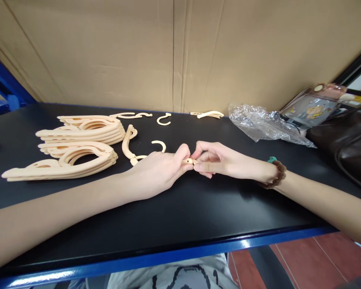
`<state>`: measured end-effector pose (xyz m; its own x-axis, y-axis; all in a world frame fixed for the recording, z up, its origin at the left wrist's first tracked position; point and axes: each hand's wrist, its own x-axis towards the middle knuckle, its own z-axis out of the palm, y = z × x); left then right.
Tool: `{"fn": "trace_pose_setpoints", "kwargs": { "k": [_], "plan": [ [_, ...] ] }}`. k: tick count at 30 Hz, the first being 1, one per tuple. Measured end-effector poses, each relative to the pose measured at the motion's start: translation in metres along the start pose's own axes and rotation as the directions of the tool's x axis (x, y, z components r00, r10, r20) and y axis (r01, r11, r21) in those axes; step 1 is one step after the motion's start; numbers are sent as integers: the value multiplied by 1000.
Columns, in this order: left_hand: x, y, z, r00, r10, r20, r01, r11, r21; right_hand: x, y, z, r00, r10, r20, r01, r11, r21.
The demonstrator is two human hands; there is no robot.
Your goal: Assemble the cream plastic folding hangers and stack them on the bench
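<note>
My left hand is closed round a cream plastic hanger piece, whose end with a small hole shows between my hands. My right hand pinches the tip of that same piece with thumb and fingers. Behind my left hand, a curved hanger arm and a cream hook stick out; whether they join the held piece is hidden. Stacked cream hanger arms lie on the left in a front pile and a back pile.
Near the cardboard wall lie a loose hook and thin cream pieces. A crumpled clear bag, a decorated pouch and a dark leather bag occupy the right. The black table has a blue front edge.
</note>
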<state>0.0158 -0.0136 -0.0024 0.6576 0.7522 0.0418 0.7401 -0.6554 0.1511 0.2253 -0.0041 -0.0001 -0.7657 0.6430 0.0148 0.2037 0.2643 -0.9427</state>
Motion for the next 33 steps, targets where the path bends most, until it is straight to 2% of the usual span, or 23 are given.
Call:
{"fn": "trace_pose_setpoints", "kwargs": {
  "k": [8,15,21,28,33],
  "plan": [
    [1,1,-3,1000,9,-3,-9,998,-57,-5,-3,-2,1000,-14,19,18,969,-247],
    [1,-1,-4,999,52,-11,-53,979,-199,-10,-10,5,998,-49,-31,27,860,-510],
    [1,-2,-3,998,54,-11,-55,979,-195,-9,-7,9,996,-60,-72,15,861,-508],
    [0,-2,-2,999,43,-12,-45,988,-148,-7,-4,11,995,-31,-97,-2,946,-325],
    [0,-1,-4,998,61,-6,-61,979,-194,-8,-6,9,997,-52,-52,20,875,-483]
  ]
}}
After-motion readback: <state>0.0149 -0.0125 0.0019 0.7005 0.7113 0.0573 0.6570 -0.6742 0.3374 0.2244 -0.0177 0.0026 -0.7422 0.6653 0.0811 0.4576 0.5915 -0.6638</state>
